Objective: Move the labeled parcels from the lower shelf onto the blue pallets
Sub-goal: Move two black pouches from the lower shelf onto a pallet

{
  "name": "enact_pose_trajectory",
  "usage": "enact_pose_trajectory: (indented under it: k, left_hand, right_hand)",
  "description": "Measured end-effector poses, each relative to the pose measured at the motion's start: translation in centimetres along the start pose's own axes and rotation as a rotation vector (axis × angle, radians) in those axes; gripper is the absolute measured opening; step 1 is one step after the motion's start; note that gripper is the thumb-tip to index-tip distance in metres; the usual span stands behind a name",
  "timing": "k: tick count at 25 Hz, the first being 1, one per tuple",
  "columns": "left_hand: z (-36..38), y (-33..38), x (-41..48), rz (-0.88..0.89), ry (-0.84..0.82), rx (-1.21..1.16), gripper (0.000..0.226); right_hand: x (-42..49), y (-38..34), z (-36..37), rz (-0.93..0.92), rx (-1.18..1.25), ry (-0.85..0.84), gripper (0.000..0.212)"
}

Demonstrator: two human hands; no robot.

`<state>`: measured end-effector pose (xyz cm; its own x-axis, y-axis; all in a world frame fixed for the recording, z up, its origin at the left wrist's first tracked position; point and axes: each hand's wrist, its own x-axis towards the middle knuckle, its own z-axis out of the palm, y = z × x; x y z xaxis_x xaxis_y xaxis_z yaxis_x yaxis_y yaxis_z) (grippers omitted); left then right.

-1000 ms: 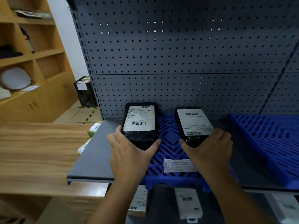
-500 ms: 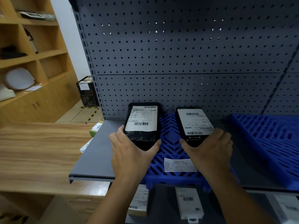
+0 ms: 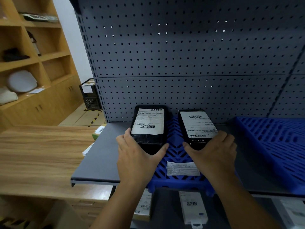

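Placement step: left hand (image 3: 137, 156) clasps black labelled wrapped parcel (image 3: 149, 128), right hand (image 3: 212, 152) clasps black labelled box (image 3: 196, 128), both on blue slatted plastic pallet (image 3: 175, 152); next, release both.

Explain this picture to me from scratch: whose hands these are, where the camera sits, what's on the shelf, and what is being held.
There is no machine here: a person wears a wide-angle camera on the head, looking forward and down. The left hand grips the near end of a black parcel with a white label; the right hand grips a second labeled black parcel. Both parcels are over a blue pallet on a grey shelf backed by pegboard. Another blue pallet lies to the right. More labeled parcels sit on the shelf below.
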<state>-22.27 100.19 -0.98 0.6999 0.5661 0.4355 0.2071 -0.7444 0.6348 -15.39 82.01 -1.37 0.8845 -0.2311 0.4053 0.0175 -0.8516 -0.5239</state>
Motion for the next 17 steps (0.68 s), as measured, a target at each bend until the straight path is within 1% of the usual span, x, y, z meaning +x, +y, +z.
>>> enact_pose_trajectory:
  k: [17]
  left_hand:
    - [0.13, 0.77, -0.54, 0.0, -0.024, -0.054, 0.124]
  right_hand:
    - [0.07, 0.24, 0.19, -0.008, 0.014, 0.024, 0.108]
